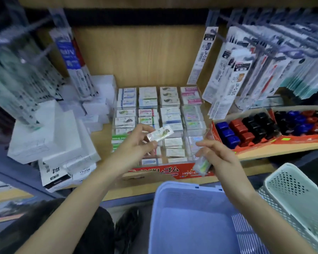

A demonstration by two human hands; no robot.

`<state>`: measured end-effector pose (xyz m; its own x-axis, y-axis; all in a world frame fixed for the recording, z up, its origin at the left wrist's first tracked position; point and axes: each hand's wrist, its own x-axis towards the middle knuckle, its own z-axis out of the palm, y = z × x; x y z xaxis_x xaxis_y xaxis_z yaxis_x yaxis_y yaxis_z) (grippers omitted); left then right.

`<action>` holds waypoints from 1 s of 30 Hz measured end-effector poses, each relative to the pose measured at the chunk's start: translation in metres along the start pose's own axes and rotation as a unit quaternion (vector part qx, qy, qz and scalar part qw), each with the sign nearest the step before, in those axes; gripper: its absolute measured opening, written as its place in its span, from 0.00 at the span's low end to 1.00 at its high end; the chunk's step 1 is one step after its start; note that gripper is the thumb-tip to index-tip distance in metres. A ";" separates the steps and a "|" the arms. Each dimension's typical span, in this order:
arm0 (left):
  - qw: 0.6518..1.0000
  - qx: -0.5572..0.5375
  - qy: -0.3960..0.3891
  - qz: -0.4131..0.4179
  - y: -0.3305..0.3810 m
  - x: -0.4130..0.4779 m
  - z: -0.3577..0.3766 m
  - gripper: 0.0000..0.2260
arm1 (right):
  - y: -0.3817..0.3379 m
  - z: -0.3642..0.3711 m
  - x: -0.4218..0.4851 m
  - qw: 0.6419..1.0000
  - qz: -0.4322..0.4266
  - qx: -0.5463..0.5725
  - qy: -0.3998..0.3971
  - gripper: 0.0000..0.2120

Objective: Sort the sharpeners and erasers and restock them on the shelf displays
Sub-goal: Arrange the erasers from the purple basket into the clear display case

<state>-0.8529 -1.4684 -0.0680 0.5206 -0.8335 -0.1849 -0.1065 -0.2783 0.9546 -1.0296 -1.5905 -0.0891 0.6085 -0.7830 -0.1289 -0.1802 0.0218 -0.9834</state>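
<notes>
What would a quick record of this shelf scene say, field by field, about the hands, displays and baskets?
Left hand: pinches a wrapped eraser above the display
Right hand: holds a clear-wrapped packet, too blurred to identify
Eraser display: red box with rows of small packs
Red tray: right of it, holding blue, red and black blocks
Blue basket: below the hands
Pale green basket: right of the blue one

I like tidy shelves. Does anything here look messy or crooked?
Yes. The white boxes on the left of the shelf lie in a tumbled pile, tilted at different angles and overlapping. The erasers in the display tray beside them sit in neat rows.
</notes>
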 end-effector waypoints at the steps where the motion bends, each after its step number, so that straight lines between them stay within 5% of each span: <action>1: 1.000 0.009 0.002 -0.005 0.001 0.001 -0.010 0.10 | -0.009 0.011 0.010 0.999 -0.028 -0.030 -0.008 0.13; 8: 0.999 -0.005 0.040 -0.036 -0.016 -0.003 -0.056 0.12 | -0.043 0.083 0.053 0.966 -0.077 -0.141 -0.205 0.10; 13: 0.997 -0.033 0.050 -0.041 -0.026 -0.002 -0.069 0.13 | -0.036 0.107 0.059 0.928 -0.138 -0.294 -0.183 0.15; 20: 0.982 -0.006 0.184 -0.049 -0.028 0.004 -0.077 0.16 | -0.034 0.128 0.091 0.896 -0.186 -0.369 -0.164 0.17; 26: 0.977 0.040 0.200 -0.057 -0.029 0.006 -0.079 0.20 | -0.036 0.147 0.111 0.855 -0.177 -0.444 -0.203 0.20; 30: 0.978 0.060 0.190 -0.061 -0.027 0.004 -0.078 0.14 | -0.042 0.141 0.108 0.883 -0.131 -0.393 -0.221 0.18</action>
<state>-0.7819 -1.4270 -0.0761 0.8102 -0.5598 -0.1738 -0.1104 -0.4370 0.8927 -0.8476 -1.5883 -0.0801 0.9199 -0.3740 -0.1179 -0.3632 -0.6990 -0.6160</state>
